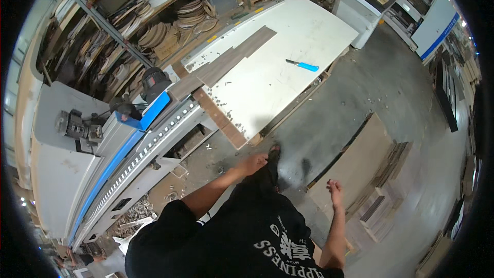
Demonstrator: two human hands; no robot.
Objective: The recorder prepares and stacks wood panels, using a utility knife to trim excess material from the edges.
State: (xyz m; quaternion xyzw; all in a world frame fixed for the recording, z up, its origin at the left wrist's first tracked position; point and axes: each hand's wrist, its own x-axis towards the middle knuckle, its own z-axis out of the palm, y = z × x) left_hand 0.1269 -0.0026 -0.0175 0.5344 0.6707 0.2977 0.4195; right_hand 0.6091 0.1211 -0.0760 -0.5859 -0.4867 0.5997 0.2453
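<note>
- Nearest the camera, our black shirt fills the bottom of the view as we stand between a white-topped desk and a stack of boards on the floor.
- Our left hand is loosely curled, half closed, and we see nothing in it. Our right hand hangs with its fingers partly bent and looks bare too.
- Left is the nearer hand to the brown strip, which lies along the desk's end, ahead and a little left of that hand; its long axis slants from the machine down toward us, with its near tip just beyond our fingers, apart from them.
- Right is the nearer hand to the boards: we see it over their near left part, but cannot tell whether it touches. Their long axis slants away from us, up to the right.
- Farther up the desk, we see a blue-handled knife and grey-brown planks, out of both hands' grasp.
- As for writing, we find white lettering and larger characters across the shirt front; lettering on the far panel's blue stripe is too small for us to read.
</note>
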